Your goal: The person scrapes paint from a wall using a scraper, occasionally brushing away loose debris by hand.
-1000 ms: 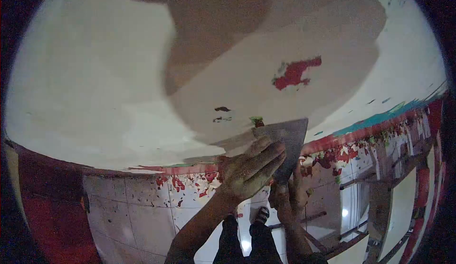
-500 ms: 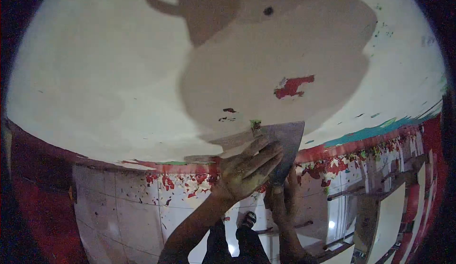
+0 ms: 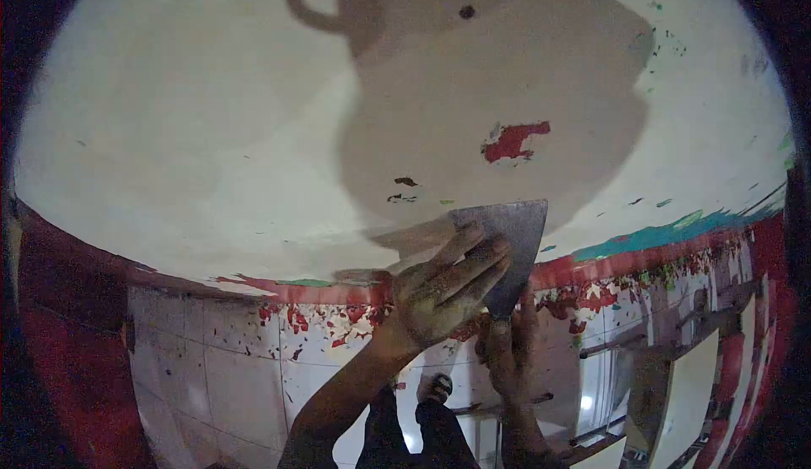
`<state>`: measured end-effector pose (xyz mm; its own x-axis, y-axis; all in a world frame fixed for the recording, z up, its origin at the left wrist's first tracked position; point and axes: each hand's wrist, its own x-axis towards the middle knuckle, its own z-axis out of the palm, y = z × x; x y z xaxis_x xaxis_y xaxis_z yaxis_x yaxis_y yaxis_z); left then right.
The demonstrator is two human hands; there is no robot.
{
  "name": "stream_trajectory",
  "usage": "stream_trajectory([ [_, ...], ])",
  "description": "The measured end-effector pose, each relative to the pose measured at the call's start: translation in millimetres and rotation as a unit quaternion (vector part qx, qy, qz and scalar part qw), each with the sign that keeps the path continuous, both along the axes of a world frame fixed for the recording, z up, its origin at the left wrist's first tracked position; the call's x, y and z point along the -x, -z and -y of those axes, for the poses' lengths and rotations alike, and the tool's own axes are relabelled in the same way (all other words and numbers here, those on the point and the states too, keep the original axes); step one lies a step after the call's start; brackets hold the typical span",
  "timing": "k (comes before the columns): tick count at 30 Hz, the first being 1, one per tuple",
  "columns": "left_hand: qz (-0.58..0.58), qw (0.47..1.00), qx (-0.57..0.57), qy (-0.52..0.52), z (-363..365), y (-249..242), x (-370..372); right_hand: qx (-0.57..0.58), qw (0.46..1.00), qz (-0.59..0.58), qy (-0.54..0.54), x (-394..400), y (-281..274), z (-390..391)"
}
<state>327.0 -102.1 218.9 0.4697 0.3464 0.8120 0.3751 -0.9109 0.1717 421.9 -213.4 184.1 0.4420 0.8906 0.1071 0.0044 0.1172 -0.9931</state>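
Two bare hands share one scraper in the head view — it sits near 3 o'clock from centre, wide edge against a pale wall, with a red patch at its 12 o'clock. The left hand lays straight, slightly parted fingers across it, seemingly to add pressure, while the right hand curls its fingers around the lower end at 6 o'clock — apparently to steer, though finger detail there is murky.
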Motion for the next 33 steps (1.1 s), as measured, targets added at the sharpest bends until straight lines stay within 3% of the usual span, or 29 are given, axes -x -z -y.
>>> stream_trajectory([
  [5, -0.022, 0.999, 0.044, 0.0, 1, -4, 3, 0.023, 0.993, 0.115, 0.01, -6, -8, -2],
  [11, 0.018, 0.997, 0.06, 0.035, 4, -6, 5, 0.023, 0.995, 0.096, 0.015, -14, 16, 8],
  [14, 0.039, 0.998, 0.034, 0.037, 3, 1, 3, 0.043, 0.99, 0.134, 0.011, -15, 5, 9],
  [16, 0.008, 0.999, 0.045, 0.028, 2, 2, 3, 0.081, 0.993, 0.088, 0.02, -15, -3, 11],
  [18, 0.012, 0.998, 0.058, 0.03, 3, 3, 3, 0.067, 0.987, 0.142, 0.025, -14, -2, 7],
  [21, 0.038, 0.997, 0.06, 0.031, 5, 2, 1, 0.115, 0.988, 0.102, 0.012, -15, -19, 10],
  [26, 0.06, 0.998, 0.011, 0.031, -7, -6, 5, 0.04, 0.987, 0.158, -0.005, -15, -5, 0],
  [28, 0.046, 0.992, 0.108, 0.037, 6, 5, -4, 0.089, 0.989, 0.118, -0.014, -17, -12, 6],
  [30, 0.039, 0.993, 0.104, 0.032, 2, 3, -3, 0.105, 0.992, 0.076, -0.008, -15, -7, 7],
  [32, 0.037, 0.999, 0.023, 0.018, -2, 1, 2, 0.078, 0.992, 0.102, 0.003, -14, -3, 7],
  [33, 0.03, 0.999, 0.04, 0.02, 0, 0, 1, 0.048, 0.988, 0.148, 0.01, -14, -6, 2],
])
